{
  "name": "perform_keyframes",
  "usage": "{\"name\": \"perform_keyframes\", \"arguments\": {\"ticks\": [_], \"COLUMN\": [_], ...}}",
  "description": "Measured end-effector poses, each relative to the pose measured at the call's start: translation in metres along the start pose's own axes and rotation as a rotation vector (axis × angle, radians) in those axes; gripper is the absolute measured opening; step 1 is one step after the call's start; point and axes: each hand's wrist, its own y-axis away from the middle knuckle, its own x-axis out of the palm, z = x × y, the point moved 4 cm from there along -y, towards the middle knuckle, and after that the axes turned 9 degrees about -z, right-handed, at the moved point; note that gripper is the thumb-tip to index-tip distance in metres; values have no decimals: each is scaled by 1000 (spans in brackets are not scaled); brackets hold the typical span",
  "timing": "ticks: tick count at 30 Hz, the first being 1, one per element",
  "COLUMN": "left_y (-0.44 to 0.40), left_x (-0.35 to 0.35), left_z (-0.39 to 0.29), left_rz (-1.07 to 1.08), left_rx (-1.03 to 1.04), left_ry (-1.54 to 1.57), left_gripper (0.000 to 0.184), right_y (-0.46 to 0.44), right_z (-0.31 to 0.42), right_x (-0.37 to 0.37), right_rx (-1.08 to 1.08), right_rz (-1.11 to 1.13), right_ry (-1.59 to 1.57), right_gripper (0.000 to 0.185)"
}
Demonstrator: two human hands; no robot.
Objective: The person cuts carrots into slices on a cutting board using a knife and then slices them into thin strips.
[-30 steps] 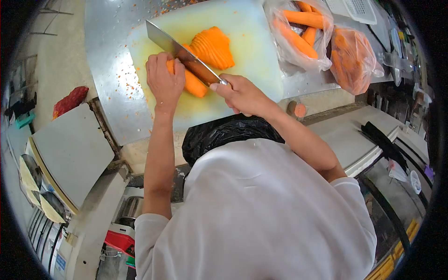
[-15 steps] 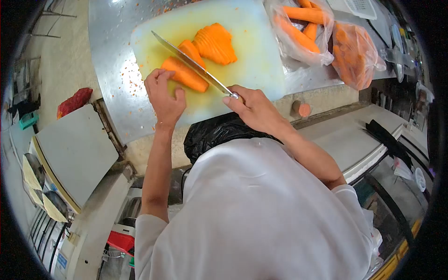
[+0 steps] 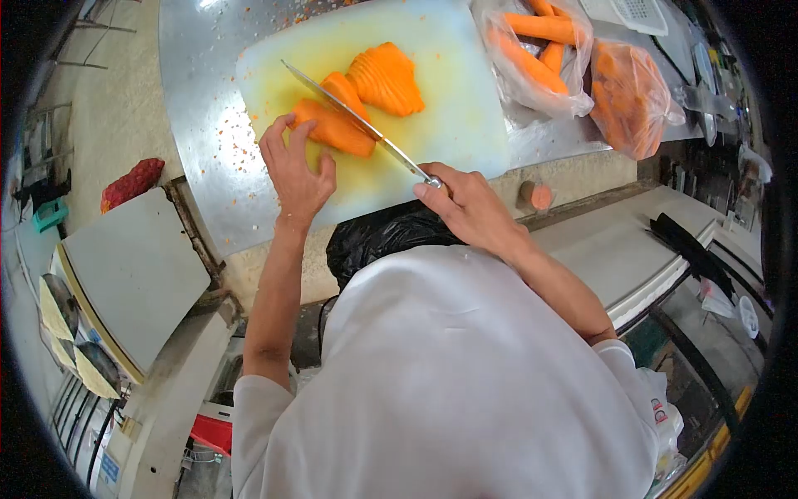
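Observation:
My right hand (image 3: pixel 474 204) is closed round the handle of a long knife (image 3: pixel 357 119). The blade slants up to the left over peeled carrot pieces on a pale, yellow-stained cutting board (image 3: pixel 465 125). At the left end of the nearest carrot piece (image 3: pixel 332 130) is my left hand (image 3: pixel 298 179). Its fingers are curved and apart, with the fingertips at the carrot and the thumb below it. Another carrot piece (image 3: pixel 344 90) lies just behind, partly crossed by the blade. Beside it rests a fanned stack of carrot slices (image 3: pixel 386 79).
Two plastic bags of carrots, one open bag (image 3: pixel 536 62) and one fuller bag (image 3: pixel 628 100), lie on the metal table (image 3: pixel 199 141) at the right. A white basket (image 3: pixel 636 12) stands behind. A black bag (image 3: pixel 378 237) hangs at the front edge. Orange scraps dot the left side.
The knife and my right hand have shifted slightly right and toward me. My left fingers have spread a little, and the nearest carrot piece has moved slightly.

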Motion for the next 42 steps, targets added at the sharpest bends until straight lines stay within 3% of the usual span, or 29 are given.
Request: {"name": "perform_keyframes", "arguments": {"ticks": [3, 9, 12, 24, 28, 31, 37, 42], "left_y": [-6, -29, -32, -28, -33, -27, -26, -23], "left_x": [-1, 6, 5, 10, 11, 9, 11, 12], "left_z": [3, -6, -9, -2, -1, -2, 1, 4], "left_rz": [-33, 173, 168, 87, 62, 81, 81, 83], "left_rx": [-9, 30, 33, -16, -11, -26, -38, -64], "left_ry": [-31, -168, -182, -34, -21, -1, 5, -8], "left_gripper": [45, 43, 42, 21, 25, 30, 26, 25], "right_y": [7, 16, 12, -50, -30, -3, -50, -38], "right_z": [7, 21, 24, 13, 33, 42, 12, 37], "right_x": [-5, -9, -9, 34, 14, -1, 41, 20], "right_rx": [-5, -24, 88, -158, -90, 90, -138, -78], "right_rz": [-22, 12, 75, -32, 36, 126, -43, 46], "right_ry": [53, 48, 109, 124, 81, 101, 124, 116], "right_gripper": [46, 45, 44, 37, 38, 38, 36, 42]}}
